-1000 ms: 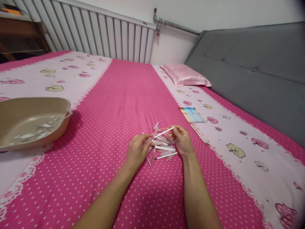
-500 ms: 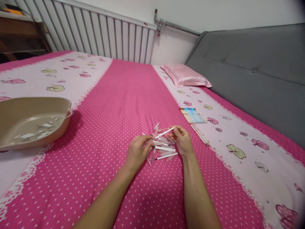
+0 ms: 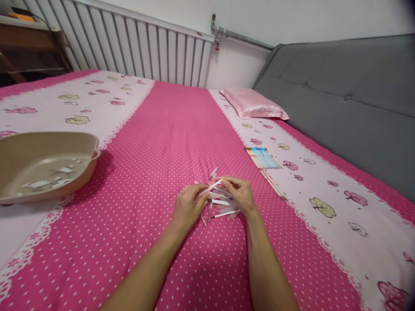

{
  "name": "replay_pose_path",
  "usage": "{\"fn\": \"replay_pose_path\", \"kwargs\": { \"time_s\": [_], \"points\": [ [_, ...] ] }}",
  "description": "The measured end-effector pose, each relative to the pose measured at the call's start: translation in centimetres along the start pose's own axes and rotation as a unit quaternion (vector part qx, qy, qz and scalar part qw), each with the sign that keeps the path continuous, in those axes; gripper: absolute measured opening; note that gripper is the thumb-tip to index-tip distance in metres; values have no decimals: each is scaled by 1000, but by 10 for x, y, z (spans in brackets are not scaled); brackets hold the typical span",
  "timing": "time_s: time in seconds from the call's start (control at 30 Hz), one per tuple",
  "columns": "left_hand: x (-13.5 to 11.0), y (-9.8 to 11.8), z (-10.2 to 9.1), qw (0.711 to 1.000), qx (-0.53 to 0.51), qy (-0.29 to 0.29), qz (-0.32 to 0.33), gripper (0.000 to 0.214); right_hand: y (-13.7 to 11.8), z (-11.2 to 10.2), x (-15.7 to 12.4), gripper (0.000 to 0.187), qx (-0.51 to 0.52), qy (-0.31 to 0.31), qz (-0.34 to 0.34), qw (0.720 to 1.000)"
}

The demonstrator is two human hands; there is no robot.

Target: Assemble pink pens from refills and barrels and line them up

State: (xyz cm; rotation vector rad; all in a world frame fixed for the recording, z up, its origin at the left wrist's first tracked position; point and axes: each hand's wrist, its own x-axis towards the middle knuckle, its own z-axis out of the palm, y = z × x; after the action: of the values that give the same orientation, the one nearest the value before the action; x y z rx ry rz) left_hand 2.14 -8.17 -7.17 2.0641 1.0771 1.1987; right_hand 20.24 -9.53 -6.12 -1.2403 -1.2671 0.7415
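Note:
Between my two hands a thin white pen-like stick [image 3: 214, 185] is held at a slant. My left hand [image 3: 188, 204] pinches its lower left end. At the upper right end, the fingertips of my right hand [image 3: 241, 194] are closed on it. Beneath them a loose pile of white sticks [image 3: 223, 202], some dark-tipped, and translucent pinkish pieces [image 3: 213, 172] lies on the pink dotted bedspread [image 3: 155, 172]. My right hand covers part of the pile.
On the right lies a neat row of slim blue and beige sticks [image 3: 264, 158], with a few pale pinkish ones [image 3: 273, 184] below it. A beige basin [image 3: 81, 179] at left holds small white pieces [image 3: 40, 185]. A pink pillow [image 3: 254, 103] rests near the grey headboard [image 3: 340, 77].
My right hand has moved left, closer to my left hand, and less of the white stick shows between them. My left hand stays almost in place.

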Motion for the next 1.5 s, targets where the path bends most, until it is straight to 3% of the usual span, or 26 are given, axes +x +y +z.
{"fn": "replay_pose_path", "kwargs": {
  "time_s": [0.13, 0.27, 0.37, 0.43, 0.6, 0.73, 0.93, 1.13, 1.23, 1.33, 1.5],
  "points": [
    [0, -3, 0, 1000, 12, 12, -12, 18, -4, 9, -2, 19, -89, -6, -73, 993],
    [1, -3, -4, 999, 14, 27, -24, 17, -6, 15, -4, 24, -98, -8, -78, 992],
    [3, 0, -7, 995, 8, 73, -65, 22, -6, 19, -6, 35, -87, -11, -73, 994],
    [4, 2, -10, 986, -19, 121, -109, 25, -7, 22, -7, 30, -106, -23, -81, 991],
    [7, 6, -12, 964, -103, 188, -158, 23, -13, 26, -14, 26, -139, -181, -66, 971],
    [7, 6, -10, 960, -114, 191, -169, 22, -13, 25, -17, 31, -165, -239, -48, 956],
    [6, 7, -9, 962, -120, 178, -171, 24, -12, 26, -17, 18, -210, -213, -39, 953],
    [4, 8, -10, 965, -123, 157, -171, 24, -17, 20, -16, 10, -117, -233, 14, 965],
    [4, 7, -9, 967, -118, 154, -164, 24, -18, 10, -14, 10, -33, -176, 48, 983],
    [4, 6, -8, 969, -112, 153, -156, 24, -15, 0, -11, 16, 100, -59, 66, 991],
    [4, 5, -8, 972, -104, 152, -143, 23, -8, -17, -4, 20, 251, 148, 64, 954]
  ]
}}
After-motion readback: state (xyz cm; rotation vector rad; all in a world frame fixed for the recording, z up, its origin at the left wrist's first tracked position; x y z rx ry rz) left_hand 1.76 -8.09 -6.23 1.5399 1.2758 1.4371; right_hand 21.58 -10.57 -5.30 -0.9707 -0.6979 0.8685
